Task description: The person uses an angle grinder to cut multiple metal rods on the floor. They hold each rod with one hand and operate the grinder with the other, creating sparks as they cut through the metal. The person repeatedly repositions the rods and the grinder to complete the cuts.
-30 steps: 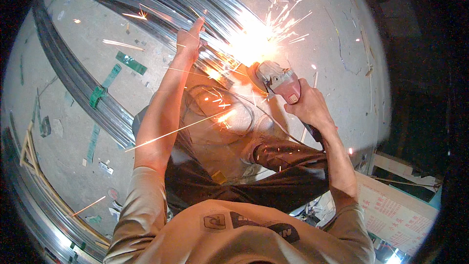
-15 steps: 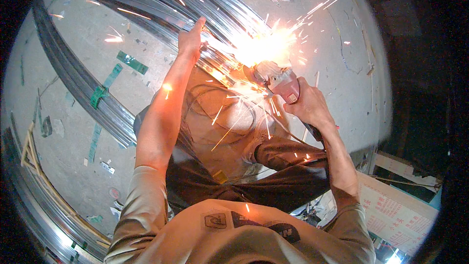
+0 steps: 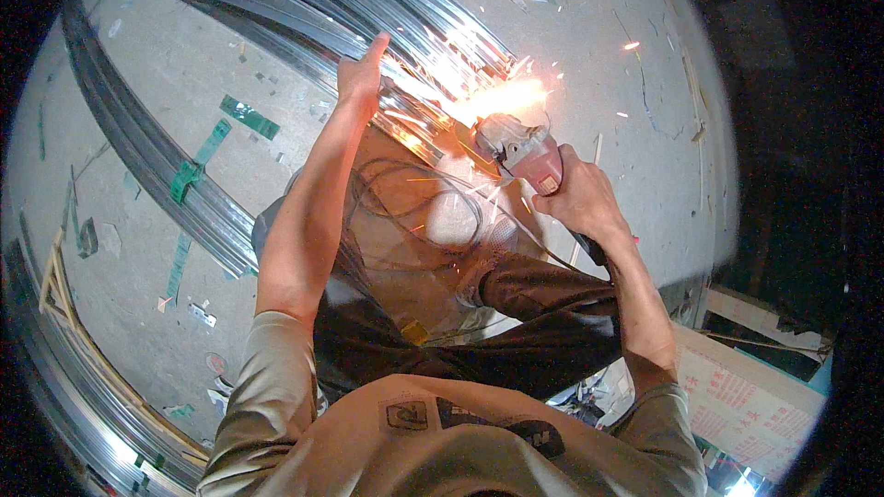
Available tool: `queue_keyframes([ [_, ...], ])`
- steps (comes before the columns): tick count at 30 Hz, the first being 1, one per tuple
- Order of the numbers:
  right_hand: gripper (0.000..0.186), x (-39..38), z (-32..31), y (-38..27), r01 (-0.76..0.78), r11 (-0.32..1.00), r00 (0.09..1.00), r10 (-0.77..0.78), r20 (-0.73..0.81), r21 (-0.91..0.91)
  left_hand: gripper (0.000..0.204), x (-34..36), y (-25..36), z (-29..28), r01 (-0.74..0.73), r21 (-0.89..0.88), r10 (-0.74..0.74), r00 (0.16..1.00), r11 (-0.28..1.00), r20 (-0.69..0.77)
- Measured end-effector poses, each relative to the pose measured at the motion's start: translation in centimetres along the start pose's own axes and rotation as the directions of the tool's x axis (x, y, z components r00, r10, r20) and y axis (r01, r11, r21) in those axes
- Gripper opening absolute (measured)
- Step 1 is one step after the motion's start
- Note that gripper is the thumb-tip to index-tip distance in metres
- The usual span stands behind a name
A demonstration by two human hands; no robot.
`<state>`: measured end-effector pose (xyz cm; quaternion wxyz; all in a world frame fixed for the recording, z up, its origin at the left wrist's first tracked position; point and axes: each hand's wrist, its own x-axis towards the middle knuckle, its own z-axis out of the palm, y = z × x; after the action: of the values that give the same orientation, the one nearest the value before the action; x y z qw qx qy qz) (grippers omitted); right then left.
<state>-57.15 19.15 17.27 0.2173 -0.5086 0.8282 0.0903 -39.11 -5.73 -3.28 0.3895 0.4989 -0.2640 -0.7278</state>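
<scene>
My left hand [image 3: 361, 78] grips a bundle of long shiny metal profiles [image 3: 276, 0] at upper centre, one digit stretched along them. My right hand [image 3: 580, 191] is closed on a red and silver angle grinder [image 3: 534, 158], whose head meets the profiles to the right of my left hand. Bright sparks [image 3: 506, 97] at that spot hide the cut and much of the disc. A cord runs from the grinder, and loops of cable [image 3: 382, 175] lie beneath the work, near my bent legs and light shoe [image 3: 493, 248].
On the grey floor [image 3: 138, 221] lie another metal bundle [image 3: 157, 156] with green tape [image 3: 187, 179], more profiles and yellowish wood strips [image 3: 60, 285] at lower left, and scattered scraps. Printed boards [image 3: 737, 387] are at lower right, beside a dark area.
The spray of sparks has become much smaller and dimmer, showing more of the grinder's head and the profiles. My hands have barely moved.
</scene>
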Motion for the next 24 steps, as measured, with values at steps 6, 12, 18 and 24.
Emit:
queue_keyframes([
  [6,0.066,-0.1,-0.3,-0.2,-0.079,0.996,0.996,0.080,0.040,-0.029,0.057,0.2,-0.3,0.3,-0.053,-0.006,0.053,0.998,0.999,-0.040],
  [12,0.063,-0.1,0.1,1.4,-0.068,0.998,0.997,0.068,0.040,0.002,0.062,1.1,-0.2,-0.9,-0.020,0.129,0.025,0.999,0.991,-0.035],
  [18,0.071,0.0,1.1,3.9,-0.067,0.982,0.995,0.078,-0.056,0.178,0.031,2.7,3.1,-4.7,0.029,-0.684,-0.014,1.000,0.729,0.028],
  [24,0.056,1.9,-1.6,4.1,-0.127,0.958,0.985,0.152,-0.079,0.258,0.017,0.4,7.7,-7.1,-0.247,-0.527,0.187,0.968,0.813,-0.165],
])
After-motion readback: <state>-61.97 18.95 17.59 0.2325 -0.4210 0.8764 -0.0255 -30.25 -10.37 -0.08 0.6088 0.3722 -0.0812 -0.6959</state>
